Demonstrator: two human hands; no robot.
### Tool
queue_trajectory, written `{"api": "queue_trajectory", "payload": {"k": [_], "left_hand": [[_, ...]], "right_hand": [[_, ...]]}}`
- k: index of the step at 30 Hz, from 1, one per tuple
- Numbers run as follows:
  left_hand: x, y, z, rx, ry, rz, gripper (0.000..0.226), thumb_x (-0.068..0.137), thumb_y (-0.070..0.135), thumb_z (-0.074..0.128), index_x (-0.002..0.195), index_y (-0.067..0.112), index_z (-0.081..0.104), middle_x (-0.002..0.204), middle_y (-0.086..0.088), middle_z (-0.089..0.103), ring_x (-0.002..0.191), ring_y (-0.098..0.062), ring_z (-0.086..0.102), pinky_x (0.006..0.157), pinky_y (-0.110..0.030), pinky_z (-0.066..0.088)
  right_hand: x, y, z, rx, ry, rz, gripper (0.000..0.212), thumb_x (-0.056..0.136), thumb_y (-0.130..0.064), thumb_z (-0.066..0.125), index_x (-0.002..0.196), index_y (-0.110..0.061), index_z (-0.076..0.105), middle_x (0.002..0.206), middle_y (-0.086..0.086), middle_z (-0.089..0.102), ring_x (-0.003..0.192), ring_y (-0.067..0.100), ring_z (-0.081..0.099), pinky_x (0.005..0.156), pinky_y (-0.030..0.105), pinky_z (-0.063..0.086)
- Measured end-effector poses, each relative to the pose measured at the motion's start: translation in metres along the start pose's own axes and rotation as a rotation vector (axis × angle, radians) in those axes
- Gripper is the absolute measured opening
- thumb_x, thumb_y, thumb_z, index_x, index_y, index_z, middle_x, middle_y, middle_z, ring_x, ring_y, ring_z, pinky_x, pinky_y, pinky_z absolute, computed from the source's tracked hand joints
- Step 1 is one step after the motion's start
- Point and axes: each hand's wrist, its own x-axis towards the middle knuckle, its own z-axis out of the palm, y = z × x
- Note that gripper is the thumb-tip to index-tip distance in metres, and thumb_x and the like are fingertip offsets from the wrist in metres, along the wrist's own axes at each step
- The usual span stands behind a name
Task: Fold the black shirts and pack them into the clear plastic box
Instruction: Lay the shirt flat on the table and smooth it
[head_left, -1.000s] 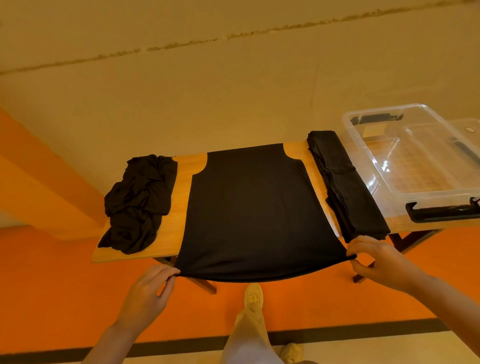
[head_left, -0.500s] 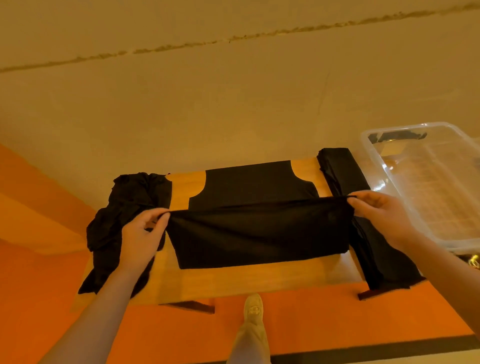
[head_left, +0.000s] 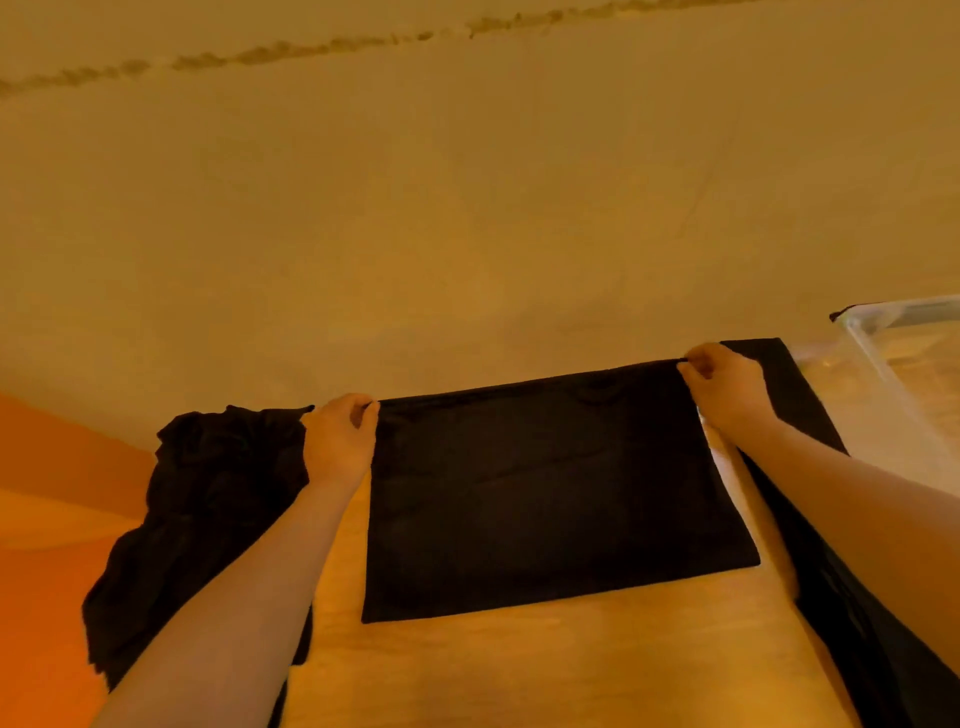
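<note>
While outstretched, both hands (head_left: 340, 439) pinching shirt (head_left: 545, 493).

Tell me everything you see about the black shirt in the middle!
The black shirt is plain, dark, soft-looking cloth, folded in half into a flat rectangle on the wooden table. The left hand and right hand each pinch a far corner at the table's far edge.

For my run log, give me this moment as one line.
step: shirt folded in half | left hand: pinching far-left corner | right hand: pinching far-right corner | box: right, no shirts visible inside
</note>
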Motion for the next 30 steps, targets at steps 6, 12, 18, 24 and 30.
{"api": "queue_trajectory", "payload": {"k": [6, 12, 18, 24, 30], "left_hand": [[-0.037, 0.005, 0.037, 0.311, 0.004, 0.376, 0.040, 0.098, 0.031, 0.050, 0.131, 0.010, 0.054, 0.138, -0.008, 0.051, 0.128, -0.026, 0.046, 0.105, -0.039, 0.025], [-0.103, 0.012, 0.069, 0.419, -0.255, 0.603, 0.056, 0.100, 0.049, 0.030, 0.149, 0.021, 0.030, 0.159, 0.000, 0.021, 0.147, -0.017, 0.015, 0.118, -0.040, 0.016], [-0.141, -0.011, 0.072, 0.512, -0.270, 0.451, 0.064, 0.099, 0.057, 0.023, 0.153, 0.023, 0.019, 0.161, 0.000, 0.012, 0.149, -0.017, 0.006, 0.117, -0.043, 0.013], [-0.174, -0.040, 0.053, 0.531, -0.217, 0.351, 0.067, 0.097, 0.060, 0.020, 0.152, 0.022, 0.022, 0.160, -0.002, 0.018, 0.148, -0.020, 0.012, 0.117, -0.044, 0.014], [-0.219, -0.061, 0.042, 0.546, -0.240, 0.347, 0.069, 0.096, 0.062, 0.020, 0.153, 0.024, 0.019, 0.161, -0.001, 0.014, 0.149, -0.020, 0.007, 0.117, -0.044, 0.012]], "right_hand": [[-0.033, 0.006, 0.047, -0.289, -0.026, -0.372, 0.041, 0.096, -0.025, 0.053, 0.132, -0.007, 0.050, 0.139, 0.011, 0.048, 0.128, 0.029, 0.045, 0.104, 0.041, 0.042], [-0.095, 0.004, 0.088, -0.469, -0.141, -0.576, 0.050, 0.100, -0.041, 0.036, 0.146, -0.020, 0.037, 0.155, 0.001, 0.030, 0.143, 0.017, 0.027, 0.119, 0.044, 0.020], [-0.137, 0.035, 0.091, -0.515, -0.128, -0.461, 0.058, 0.100, -0.050, 0.023, 0.151, -0.022, 0.026, 0.160, -0.001, 0.018, 0.148, 0.018, 0.013, 0.118, 0.046, 0.014], [-0.169, 0.084, 0.057, -0.493, -0.117, -0.356, 0.059, 0.101, -0.052, 0.016, 0.153, -0.025, 0.017, 0.161, -0.003, 0.010, 0.149, 0.012, 0.000, 0.120, 0.034, 0.001], [-0.210, 0.113, 0.043, -0.480, -0.151, -0.387, 0.060, 0.101, -0.054, 0.014, 0.154, -0.025, 0.015, 0.161, -0.002, 0.011, 0.149, 0.012, -0.001, 0.120, 0.035, 0.002]]}}
